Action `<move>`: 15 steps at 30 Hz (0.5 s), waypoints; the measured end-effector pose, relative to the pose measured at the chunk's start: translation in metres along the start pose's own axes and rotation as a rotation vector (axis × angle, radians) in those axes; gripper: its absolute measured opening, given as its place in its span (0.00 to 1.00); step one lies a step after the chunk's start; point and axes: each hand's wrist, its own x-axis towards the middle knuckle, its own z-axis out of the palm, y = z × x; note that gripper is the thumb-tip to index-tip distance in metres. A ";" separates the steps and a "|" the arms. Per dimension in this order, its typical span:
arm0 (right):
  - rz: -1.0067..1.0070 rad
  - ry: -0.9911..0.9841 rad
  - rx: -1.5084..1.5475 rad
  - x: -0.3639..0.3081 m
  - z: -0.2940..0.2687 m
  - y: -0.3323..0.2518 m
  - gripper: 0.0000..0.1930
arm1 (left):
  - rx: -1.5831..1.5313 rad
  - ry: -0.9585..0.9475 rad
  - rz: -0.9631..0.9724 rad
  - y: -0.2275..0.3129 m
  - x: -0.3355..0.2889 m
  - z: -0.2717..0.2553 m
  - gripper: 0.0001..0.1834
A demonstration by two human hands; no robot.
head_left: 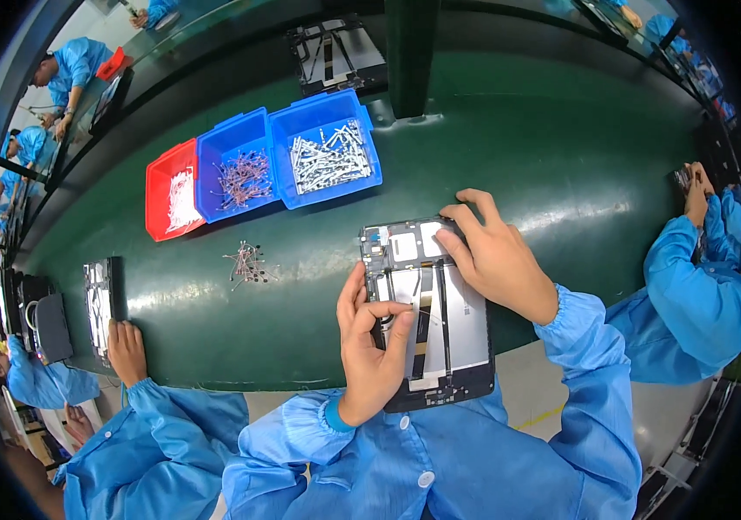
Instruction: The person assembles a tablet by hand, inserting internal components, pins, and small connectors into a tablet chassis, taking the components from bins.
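An opened tablet [466,325] is tilted at the table's front edge, its silver inner plate, black frame, ribbon cables and small circuit board facing up. My right hand [509,269] grips its upper right corner, thumb on the inner face and fingers over the top edge. My left hand [372,347] is at the tablet's left side, thumb and forefinger pinched above the inner plate. A faint thin line shows by those fingertips, too small to make out. The other left fingers lie along the tablet's left edge, partly hidden.
A red bin [155,204] of white strips and two blue bins, one with wired parts [244,180], one with white-and-black strips [331,160], stand beyond a loose wire pile [251,264]. Another opened tablet [336,56] lies behind a green post [411,61]. Co-workers sit at both sides.
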 end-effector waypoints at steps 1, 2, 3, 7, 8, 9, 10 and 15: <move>-0.006 -0.011 -0.011 0.000 0.001 -0.001 0.14 | 0.007 0.006 0.018 0.000 -0.001 0.000 0.05; -0.013 -0.023 -0.022 0.000 0.001 -0.001 0.14 | 0.008 0.004 0.018 0.000 -0.001 0.000 0.05; -0.011 -0.022 -0.022 0.000 0.001 -0.002 0.14 | 0.009 -0.014 0.023 0.000 -0.001 -0.002 0.05; -0.006 -0.064 -0.039 0.000 0.000 -0.002 0.14 | -0.025 -0.045 -0.005 -0.002 0.004 -0.011 0.04; -0.004 -0.079 -0.029 0.000 0.000 -0.001 0.13 | -0.024 -0.048 -0.008 -0.002 0.006 -0.015 0.04; -0.001 -0.081 -0.027 0.001 -0.001 -0.001 0.13 | -0.049 -0.065 -0.050 -0.003 0.009 -0.019 0.04; -0.002 -0.091 -0.018 0.003 -0.001 0.000 0.13 | -0.071 -0.080 -0.091 -0.003 0.011 -0.023 0.04; 0.042 -0.145 0.022 0.005 -0.007 -0.003 0.12 | -0.167 -0.102 -0.083 -0.002 0.019 -0.031 0.05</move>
